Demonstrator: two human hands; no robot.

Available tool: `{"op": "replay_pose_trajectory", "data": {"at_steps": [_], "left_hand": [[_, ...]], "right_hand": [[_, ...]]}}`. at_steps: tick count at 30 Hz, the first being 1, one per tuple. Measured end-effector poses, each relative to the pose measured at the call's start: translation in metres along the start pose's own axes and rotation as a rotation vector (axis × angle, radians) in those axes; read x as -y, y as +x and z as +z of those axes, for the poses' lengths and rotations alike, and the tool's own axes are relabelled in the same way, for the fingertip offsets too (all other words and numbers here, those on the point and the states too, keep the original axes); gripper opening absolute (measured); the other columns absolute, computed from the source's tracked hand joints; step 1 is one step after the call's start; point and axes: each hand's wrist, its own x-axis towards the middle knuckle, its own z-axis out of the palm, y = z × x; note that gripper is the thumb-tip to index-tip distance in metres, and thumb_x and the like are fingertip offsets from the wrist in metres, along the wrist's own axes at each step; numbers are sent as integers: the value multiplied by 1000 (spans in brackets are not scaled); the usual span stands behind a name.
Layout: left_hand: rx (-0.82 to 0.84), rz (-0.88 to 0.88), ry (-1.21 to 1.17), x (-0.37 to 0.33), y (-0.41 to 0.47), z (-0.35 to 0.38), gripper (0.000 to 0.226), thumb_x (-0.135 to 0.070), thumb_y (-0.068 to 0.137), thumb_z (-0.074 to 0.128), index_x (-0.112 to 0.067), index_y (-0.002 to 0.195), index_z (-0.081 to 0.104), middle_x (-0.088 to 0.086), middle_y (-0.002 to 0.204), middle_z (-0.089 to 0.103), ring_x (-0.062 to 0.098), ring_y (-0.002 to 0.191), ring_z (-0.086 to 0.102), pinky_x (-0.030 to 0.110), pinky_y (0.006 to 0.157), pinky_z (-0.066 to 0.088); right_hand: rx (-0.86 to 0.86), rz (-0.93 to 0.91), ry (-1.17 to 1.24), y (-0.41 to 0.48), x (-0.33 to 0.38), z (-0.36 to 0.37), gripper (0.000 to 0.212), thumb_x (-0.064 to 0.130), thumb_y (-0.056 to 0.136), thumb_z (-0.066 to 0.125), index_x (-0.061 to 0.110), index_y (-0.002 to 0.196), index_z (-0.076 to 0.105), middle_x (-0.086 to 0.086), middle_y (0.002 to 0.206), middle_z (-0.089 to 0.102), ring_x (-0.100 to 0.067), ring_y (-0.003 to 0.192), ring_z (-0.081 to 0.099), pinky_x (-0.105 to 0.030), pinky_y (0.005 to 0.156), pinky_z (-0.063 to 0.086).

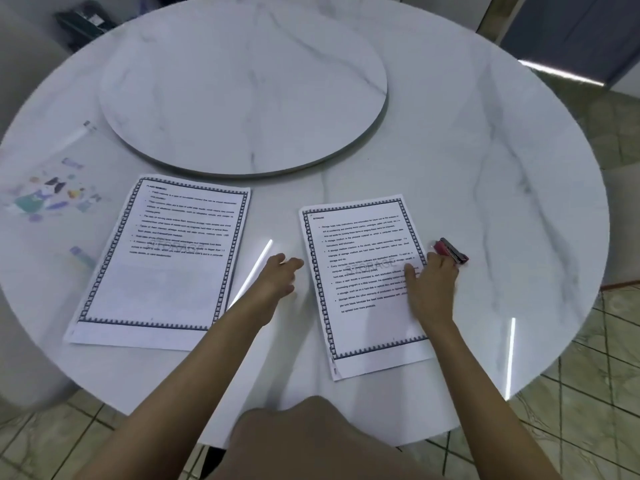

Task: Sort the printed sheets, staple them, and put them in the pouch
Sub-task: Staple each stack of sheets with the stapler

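The left sheet [159,261] and the right sheet [360,282] are lying flat and well apart on the round table [485,150], in front of the raised turning disc [242,84]. The print on both is too blurred to read. It is not possible to tell whether either one is a single page or a stack.

The left hand [280,275] is resting on the table between the sheets, just beside the left edge of the right sheet. Its fingers are relaxed and holding nothing.

The right hand [433,285] is lying over the right edge of the right sheet, with the thumb spread on the paper. Its fingertips are reaching the red stapler [452,251] and covering its near end. Whether they are gripping it or only touching it cannot be told.

The clear pouch [45,188] is lying at the far left. Its outline is faint and the frame edge is cutting it off.
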Motion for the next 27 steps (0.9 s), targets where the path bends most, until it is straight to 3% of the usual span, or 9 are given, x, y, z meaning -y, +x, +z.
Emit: {"op": "replay_pose_trajectory", "data": {"at_steps": [3,7,10,13,16,18,20,24,27], "left_hand": [[1,-47,-2,-1,4,4,62,-30,92,51,-5,143,26,19,144,35,30,120,47,39,108,36],[67,-58,22,-7,7,20,65,-33,90,52,-6,143,26,16,141,43,27,120,48,31,92,41],[36,-63,73,-6,14,28,63,-37,85,56,-12,139,34,8,140,44,27,120,49,38,101,41],[-17,-22,89,-7,17,31,41,-26,87,54,-8,124,51,6,118,58,24,98,56,32,87,46],[-51,61,66,-5,18,35,17,-14,92,48,-9,103,59,3,82,56,15,68,50,23,64,41],[-92,93,81,-3,16,37,11,-11,92,46,-10,84,54,1,69,49,16,62,44,23,56,35],[-113,128,96,-1,13,38,16,-10,92,44,-11,76,47,0,69,48,16,63,44,24,57,35],[-96,249,17,-13,0,41,15,-12,96,42,-12,109,48,-2,102,56,17,94,54,28,79,45],[-95,416,-15,-34,-10,40,14,-13,97,40,-17,110,44,-3,110,56,15,100,56,30,89,44]], "right_hand": [[13,53,22,4,6,-3,49,24,93,50,-11,126,40,-29,131,38,-39,122,33,-41,100,30],[59,116,48,11,9,-4,48,27,95,46,-12,125,42,-30,132,37,-38,123,33,-39,100,30],[92,188,103,13,10,-7,44,24,95,47,-10,123,43,-32,129,40,-40,120,37,-40,98,32],[134,233,207,20,4,-6,34,21,94,49,-6,114,49,-28,118,49,-40,113,45,-39,90,37],[213,182,326,24,-3,-8,24,17,94,46,1,77,51,-19,80,53,-29,76,55,-30,61,37],[243,141,376,20,-6,-12,35,13,95,44,7,61,40,-9,63,42,-19,55,39,-27,49,27],[242,96,423,15,-7,-17,38,12,96,42,13,59,32,-2,60,34,-15,54,31,-25,49,24],[187,15,569,7,6,-31,37,11,97,40,20,62,34,3,61,36,-8,56,31,-13,48,29],[69,-74,675,4,24,-47,38,12,97,40,24,63,30,6,60,30,-2,50,28,-13,47,27]]}}
